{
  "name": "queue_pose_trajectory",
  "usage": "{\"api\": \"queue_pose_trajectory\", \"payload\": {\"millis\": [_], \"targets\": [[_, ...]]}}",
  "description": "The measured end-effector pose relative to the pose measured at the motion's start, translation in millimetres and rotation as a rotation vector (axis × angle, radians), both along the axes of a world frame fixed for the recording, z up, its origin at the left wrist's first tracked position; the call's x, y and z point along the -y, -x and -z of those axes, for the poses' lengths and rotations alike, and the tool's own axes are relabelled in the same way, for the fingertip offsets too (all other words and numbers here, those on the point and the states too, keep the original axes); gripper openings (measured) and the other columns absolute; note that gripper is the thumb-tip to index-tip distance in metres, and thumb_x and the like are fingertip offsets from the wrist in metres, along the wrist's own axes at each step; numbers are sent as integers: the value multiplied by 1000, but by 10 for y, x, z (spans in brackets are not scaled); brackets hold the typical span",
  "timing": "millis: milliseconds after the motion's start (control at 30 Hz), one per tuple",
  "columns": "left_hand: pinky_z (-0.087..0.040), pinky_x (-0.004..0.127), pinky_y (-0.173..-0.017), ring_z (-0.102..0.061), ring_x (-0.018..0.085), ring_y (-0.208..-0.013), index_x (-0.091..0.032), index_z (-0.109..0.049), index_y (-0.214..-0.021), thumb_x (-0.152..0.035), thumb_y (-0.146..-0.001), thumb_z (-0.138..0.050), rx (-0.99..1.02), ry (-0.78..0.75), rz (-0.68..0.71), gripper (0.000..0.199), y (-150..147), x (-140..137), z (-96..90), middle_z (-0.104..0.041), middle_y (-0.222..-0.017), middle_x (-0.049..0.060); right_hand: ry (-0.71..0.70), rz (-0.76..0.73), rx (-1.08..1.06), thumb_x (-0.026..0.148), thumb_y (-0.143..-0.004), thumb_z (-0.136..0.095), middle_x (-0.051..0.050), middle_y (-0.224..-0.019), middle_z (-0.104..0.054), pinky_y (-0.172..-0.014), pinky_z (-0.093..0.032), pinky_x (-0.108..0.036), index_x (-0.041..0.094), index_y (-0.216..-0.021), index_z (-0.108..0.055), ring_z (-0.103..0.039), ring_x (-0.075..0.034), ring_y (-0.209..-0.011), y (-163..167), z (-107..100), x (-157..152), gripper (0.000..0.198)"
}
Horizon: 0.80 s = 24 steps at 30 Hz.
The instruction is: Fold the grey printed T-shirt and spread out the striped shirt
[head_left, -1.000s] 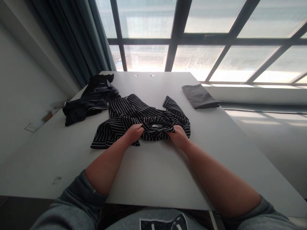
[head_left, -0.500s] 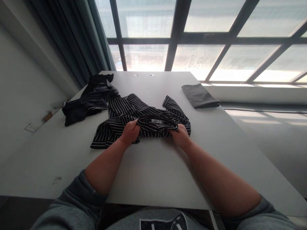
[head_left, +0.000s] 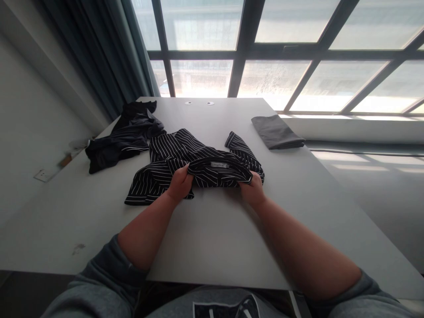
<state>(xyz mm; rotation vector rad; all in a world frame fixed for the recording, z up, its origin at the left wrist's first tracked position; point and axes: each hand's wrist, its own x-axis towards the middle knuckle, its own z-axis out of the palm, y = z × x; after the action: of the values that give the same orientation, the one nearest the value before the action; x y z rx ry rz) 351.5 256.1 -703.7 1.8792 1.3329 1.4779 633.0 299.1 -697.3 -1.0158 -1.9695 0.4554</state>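
Note:
A black shirt with white stripes (head_left: 198, 152) lies crumpled across the middle of the table, its sleeves spread to both sides. At the near edge of the garment, my left hand (head_left: 180, 182) is closed on the left side of the collar. My right hand (head_left: 253, 190) grips the collar's right side, fingers partly hidden by cloth. Between the two hands the neck opening is stretched wide, and a pale label (head_left: 219, 164) shows inside it. The collar part is raised a little off the tabletop.
The white table (head_left: 212, 238) bears a heap of dark clothes (head_left: 127, 137) at the far left and a folded grey cloth (head_left: 276, 132) at the right edge. Two small round white fittings (head_left: 210, 103) sit at the back. Beyond are a window and a dark curtain (head_left: 99, 53).
My right hand has shifted slightly outward to the right, and the neck opening is pulled a bit wider. My left hand has barely moved.

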Motion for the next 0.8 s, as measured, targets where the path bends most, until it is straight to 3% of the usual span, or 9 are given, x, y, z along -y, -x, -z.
{"api": "queue_pose_trajectory", "payload": {"millis": [167, 300, 533, 800], "targets": [[-49, 27, -75, -63, 16, -75, -17, -63, -82, -30, -100, -45, -16, 85, -17, 29, 23, -12, 7, -68, -78, 4, -15, 45, 39, 33, -88, -53, -7, -91, -67, -82, -46, -26, 16, -85, -62, -59, -16, -87, 42, -13, -23, 19], [-49, 27, -76, -66, 17, -79, -16, -65, -88, -34, -102, -45, -47, 110, -53, 30, 49, -23, 7, -71, -83, 4, 41, 96, -15, 31, -91, -52, -4, -87, -63, -80, -46, -24, 17, -89, -56, -56, -13, -82, 49, -25, -29, 15], [-47, 27, -69, -65, 17, -73, -17, -65, -88, -41, -100, -50, -172, 160, -115, 30, 44, -49, 7, -70, -79, 5, -25, 249, -85, 28, -87, -46, -7, -104, -69, -92, -50, -28, 17, -112, -62, -61, -17, -96, 23, -8, -63, 32], [-52, 27, -80, -71, 19, -89, -19, -67, -101, -32, -85, -71, -220, 198, -79, 20, 21, -54, -17, -74, -95, 3, 166, 281, -33, 33, -86, -48, -5, -92, -70, -81, -47, -24, 16, -110, -67, -59, -15, -82, 51, -58, -50, 34]]}}
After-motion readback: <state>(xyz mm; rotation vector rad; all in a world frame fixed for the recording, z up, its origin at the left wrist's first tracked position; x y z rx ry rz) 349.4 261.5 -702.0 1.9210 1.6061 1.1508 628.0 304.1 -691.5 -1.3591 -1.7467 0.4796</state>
